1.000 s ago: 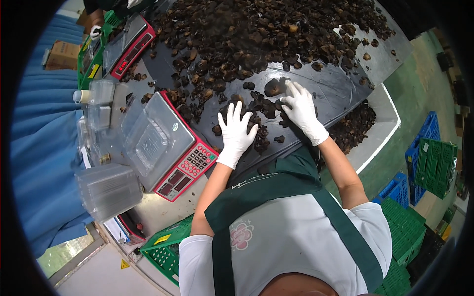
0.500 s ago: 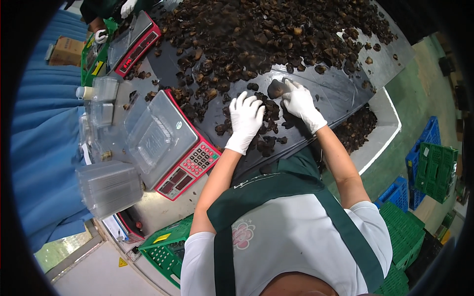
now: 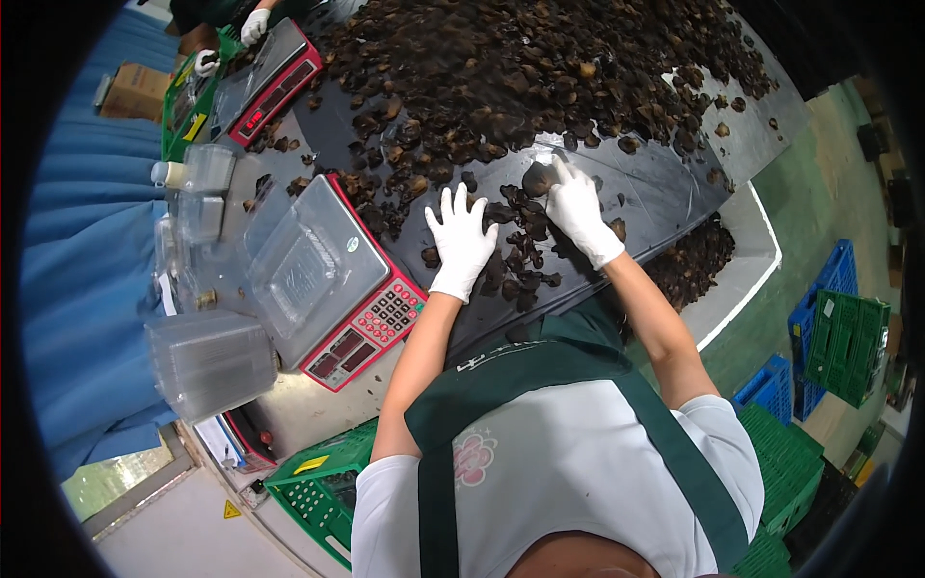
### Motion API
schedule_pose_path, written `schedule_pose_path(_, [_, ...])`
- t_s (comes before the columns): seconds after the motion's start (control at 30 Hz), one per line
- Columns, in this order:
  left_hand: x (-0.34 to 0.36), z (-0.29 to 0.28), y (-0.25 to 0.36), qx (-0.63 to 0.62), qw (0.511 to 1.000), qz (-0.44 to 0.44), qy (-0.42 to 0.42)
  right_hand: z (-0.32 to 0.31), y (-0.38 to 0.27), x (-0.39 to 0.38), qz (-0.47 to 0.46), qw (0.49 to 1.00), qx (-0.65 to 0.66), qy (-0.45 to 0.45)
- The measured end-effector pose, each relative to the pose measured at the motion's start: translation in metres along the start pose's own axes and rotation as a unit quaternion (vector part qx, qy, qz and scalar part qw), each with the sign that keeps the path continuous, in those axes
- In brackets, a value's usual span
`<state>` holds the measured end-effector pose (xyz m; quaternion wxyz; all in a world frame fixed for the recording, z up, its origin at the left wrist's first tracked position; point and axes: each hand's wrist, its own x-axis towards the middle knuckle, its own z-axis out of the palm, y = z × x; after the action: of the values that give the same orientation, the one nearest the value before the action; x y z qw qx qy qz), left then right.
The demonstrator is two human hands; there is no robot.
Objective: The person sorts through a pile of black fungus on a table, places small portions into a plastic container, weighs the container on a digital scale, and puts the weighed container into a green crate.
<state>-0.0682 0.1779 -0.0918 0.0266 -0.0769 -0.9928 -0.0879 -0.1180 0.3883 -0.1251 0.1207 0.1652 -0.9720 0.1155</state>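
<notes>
My left hand (image 3: 462, 243), in a white glove, is open with its fingers spread over the dark sheet (image 3: 665, 178), beside a small loose group of wood ear mushrooms (image 3: 525, 252). To its right, my gloved right hand (image 3: 580, 212) pinches a large, rounded, dark wood ear mushroom (image 3: 539, 179) at its fingertips; the thumb is partly hidden. Beyond both hands spreads a big heap of brown-black wood ear mushrooms (image 3: 501, 82).
Left of my hands, a red-edged scale (image 3: 371, 332) carries a clear plastic tray (image 3: 306, 275). Stacked clear containers (image 3: 212, 366) stand nearby. At far left, another person's gloved hand (image 3: 255, 26) is near a second scale (image 3: 275, 87). A white bin (image 3: 761, 260) of mushrooms stands right.
My left hand has shifted left, away from the small group, and its fingers have spread. The right hand has drawn slightly nearer to me, still at the large mushroom.
</notes>
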Motion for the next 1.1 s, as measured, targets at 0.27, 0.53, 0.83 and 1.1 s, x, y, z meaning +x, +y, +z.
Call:
schedule_pose_path(0.27, [0.0,-0.003,0.007,-0.106,0.988,0.054,0.094,-0.14,0.072,-0.035,0.266,0.937,0.224,-0.017])
schedule_pose_path(0.53, [0.006,0.002,0.042,-0.105,0.981,0.164,-0.008,-0.14,0.146,-0.11,0.37,0.921,-0.088,-0.08])
schedule_pose_path(0.83, [-0.047,-0.006,0.03,-0.114,0.978,0.171,0.037,-0.076,-0.024,-0.017,0.078,0.975,0.14,-0.156])
schedule_pose_path(1.1, [-0.052,-0.004,0.023,-0.14,0.977,0.145,0.071,-0.046,-0.02,-0.023,0.021,0.986,0.09,-0.14])
